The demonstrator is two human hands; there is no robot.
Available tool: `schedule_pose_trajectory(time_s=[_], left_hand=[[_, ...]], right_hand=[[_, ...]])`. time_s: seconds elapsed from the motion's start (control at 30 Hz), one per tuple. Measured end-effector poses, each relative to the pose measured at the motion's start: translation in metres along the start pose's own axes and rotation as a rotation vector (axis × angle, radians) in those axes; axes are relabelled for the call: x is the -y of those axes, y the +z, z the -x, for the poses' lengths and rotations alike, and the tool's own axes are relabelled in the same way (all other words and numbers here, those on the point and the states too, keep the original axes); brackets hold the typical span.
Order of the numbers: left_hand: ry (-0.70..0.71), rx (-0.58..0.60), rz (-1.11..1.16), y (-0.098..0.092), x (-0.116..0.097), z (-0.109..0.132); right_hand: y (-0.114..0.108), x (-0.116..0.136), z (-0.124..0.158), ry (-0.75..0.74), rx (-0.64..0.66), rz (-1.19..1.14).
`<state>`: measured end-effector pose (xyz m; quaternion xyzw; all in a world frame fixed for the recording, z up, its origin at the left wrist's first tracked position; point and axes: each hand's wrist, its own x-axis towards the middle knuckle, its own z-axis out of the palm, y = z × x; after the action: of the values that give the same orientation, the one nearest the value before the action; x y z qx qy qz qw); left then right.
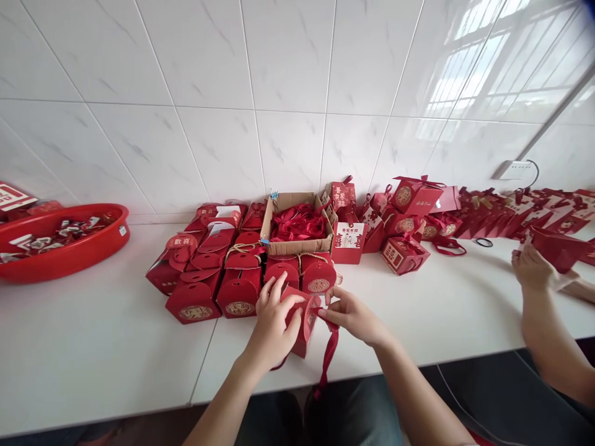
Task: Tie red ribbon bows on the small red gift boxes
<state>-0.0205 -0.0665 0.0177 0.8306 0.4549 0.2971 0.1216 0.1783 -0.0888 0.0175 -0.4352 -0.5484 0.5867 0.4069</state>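
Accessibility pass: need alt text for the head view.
The left hand holds a small red cardboard gift box while the right hand pinches a red ribbon at its front, above a white countertop. Behind stand rows of similar red boxes, a brown carton of ribbons and a red plastic basin; another person's hand is at right.

Basin (65, 257) far left on counter (93, 347); cardboard box (297, 248) behind gift boxes (239, 285), held box (303, 337) before; co-worker's hand (534, 269) right.

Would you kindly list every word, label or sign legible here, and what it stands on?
"囍": on the small red box right of the cardboard box.
White characters on a red box lid: too blurred.
White card, gold emblems, packets in the red basin: too small to read.
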Motion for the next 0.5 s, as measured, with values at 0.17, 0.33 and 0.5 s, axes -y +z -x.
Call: schedule_pose_trajectory(time_s=[0.17, 0.33, 0.5], left_hand=[[-0.021, 0.021, 0.043, -0.003, 0.002, -0.003], [-0.061, 0.1, 0.068, -0.009, -0.005, -0.006], [-0.083, 0.13, 0.102, -0.011, -0.005, -0.008]], right_hand=[[0.0, 0.003, -0.005, -0.007, 0.026, 0.007], [0.006, 0.004, -0.011, -0.043, 0.061, 0.012], [0.01, -0.002, -0.013, -0.073, 0.005, 0.117]])
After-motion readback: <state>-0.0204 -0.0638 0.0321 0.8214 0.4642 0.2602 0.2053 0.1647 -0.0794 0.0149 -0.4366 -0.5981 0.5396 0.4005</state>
